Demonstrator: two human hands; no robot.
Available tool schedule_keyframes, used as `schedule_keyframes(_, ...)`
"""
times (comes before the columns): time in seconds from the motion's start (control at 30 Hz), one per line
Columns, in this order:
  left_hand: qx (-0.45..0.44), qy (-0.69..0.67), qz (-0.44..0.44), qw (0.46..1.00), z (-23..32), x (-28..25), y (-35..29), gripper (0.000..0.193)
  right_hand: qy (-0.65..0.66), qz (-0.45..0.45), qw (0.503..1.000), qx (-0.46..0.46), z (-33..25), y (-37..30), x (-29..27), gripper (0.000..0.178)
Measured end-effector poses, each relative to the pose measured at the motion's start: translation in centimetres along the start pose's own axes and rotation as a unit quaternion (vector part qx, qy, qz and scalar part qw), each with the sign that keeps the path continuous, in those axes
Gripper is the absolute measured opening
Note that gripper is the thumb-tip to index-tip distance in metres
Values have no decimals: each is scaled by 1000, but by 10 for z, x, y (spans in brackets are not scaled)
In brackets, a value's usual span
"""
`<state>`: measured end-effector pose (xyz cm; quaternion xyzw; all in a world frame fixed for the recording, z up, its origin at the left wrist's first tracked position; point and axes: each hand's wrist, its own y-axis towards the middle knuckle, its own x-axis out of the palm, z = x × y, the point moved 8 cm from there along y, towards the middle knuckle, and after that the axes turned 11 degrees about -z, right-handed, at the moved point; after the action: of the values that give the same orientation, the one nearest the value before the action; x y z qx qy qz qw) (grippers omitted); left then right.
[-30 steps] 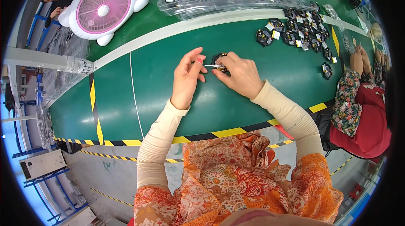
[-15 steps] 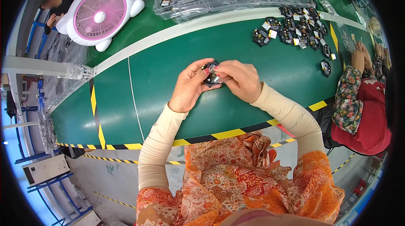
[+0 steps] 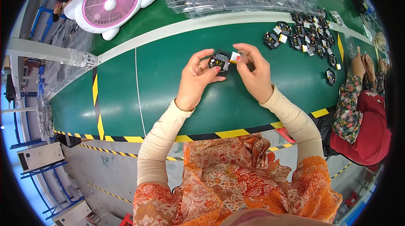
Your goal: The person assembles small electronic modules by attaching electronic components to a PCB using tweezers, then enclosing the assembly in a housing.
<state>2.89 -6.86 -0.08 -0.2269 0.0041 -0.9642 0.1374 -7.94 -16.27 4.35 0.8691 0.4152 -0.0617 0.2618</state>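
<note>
Module (image 3: 219, 62), round, black: held in left grip (image 3: 195, 77) above green surface (image 3: 116, 99). White block (image 3: 233, 57), module's right side: right grip (image 3: 256, 74) touching, closure unclear. Possible fault: strain where block meets module, if grips pull apart.

Has a green table (image 3: 162, 99) edged with black-and-yellow tape (image 3: 232, 133), above a grey floor (image 3: 107, 173) marked with striped lines (image 3: 110, 152); holds blue racks (image 3: 44, 169) and a white cabinet (image 3: 44, 156) at left.

head view | from overhead | facing down (wide fisheye, rim bowed) | near left hand (image 3: 197, 79), right hand (image 3: 257, 76)
</note>
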Motion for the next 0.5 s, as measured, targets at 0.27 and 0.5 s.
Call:
schedule_keyframes(0.27,7,35,20,999,0,0,-1,40,33,-68,996,41,8,2,17,24)
schedule_keyframes(0.5,-73,-103,-19,992,-16,6,-2,36,-31,-48,998,9,4,2,9,23)
